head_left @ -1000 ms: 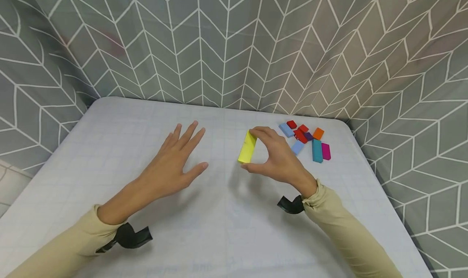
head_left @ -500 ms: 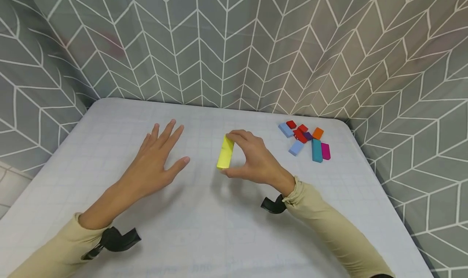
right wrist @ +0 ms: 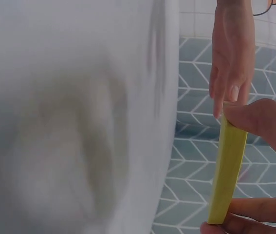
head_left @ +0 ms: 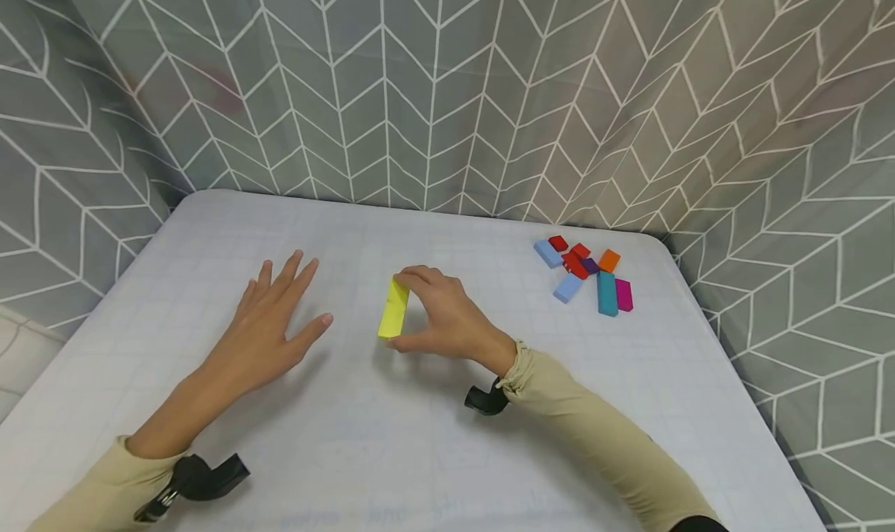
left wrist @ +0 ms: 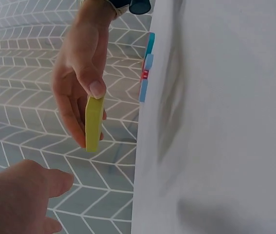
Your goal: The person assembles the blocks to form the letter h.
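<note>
A yellow rectangular block is pinched at its two ends between the thumb and fingers of my right hand, held above the white table. In the right wrist view the thumb presses one end of the block and fingertips support the other. My left hand hovers over the table to the left, fingers straight and thumb spread, with nothing in it. A gap separates it from the block. From the left wrist view, the block hangs in the right hand, clear of the tabletop.
At the table's back right lie several blocks: a teal one, a magenta one, an orange one, light blue ones, red ones and a purple one. A patterned grey curtain borders the table behind.
My right hand has carried the yellow block leftward, away from the other blocks. My left hand has also shifted left, its fingers still straight. The loose blocks stay in place.
</note>
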`<state>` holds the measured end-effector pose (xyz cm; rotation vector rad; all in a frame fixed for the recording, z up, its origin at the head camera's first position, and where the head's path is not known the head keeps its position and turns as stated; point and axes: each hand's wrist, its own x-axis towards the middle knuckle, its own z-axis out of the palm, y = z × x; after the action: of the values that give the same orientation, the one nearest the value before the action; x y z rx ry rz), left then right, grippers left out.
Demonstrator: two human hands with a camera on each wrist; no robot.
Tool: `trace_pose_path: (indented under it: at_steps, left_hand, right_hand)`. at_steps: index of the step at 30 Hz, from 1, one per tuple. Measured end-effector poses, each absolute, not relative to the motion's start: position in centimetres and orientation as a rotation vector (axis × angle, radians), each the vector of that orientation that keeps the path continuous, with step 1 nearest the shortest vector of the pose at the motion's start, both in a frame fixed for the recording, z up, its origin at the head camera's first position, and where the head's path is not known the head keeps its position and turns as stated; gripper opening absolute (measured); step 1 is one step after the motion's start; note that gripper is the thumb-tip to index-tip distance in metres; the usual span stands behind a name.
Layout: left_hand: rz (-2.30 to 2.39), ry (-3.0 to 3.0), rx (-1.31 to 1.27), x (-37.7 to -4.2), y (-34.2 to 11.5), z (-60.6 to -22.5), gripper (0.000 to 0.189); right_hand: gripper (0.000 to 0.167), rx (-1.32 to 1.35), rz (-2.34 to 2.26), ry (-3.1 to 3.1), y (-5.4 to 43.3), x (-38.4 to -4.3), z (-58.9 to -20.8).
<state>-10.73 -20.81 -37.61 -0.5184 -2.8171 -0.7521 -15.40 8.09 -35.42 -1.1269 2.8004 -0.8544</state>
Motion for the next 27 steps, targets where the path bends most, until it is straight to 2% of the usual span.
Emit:
trace_pose_path:
  at_steps: [12,27]
  left_hand:
    - [-0.811,-2.847,-0.487,-10.7,-21.1,-39.0,0.080]
    - [-0.876,-2.898,-0.439,-10.3,-21.4,-39.7,0.079]
  right_hand:
    - [0.087,-1.088,-0.743,2.758,5.7,-15.6,-37.4]
    - [0.087,-1.195,-0.573,2.733,4.0,-14.1,-39.6]
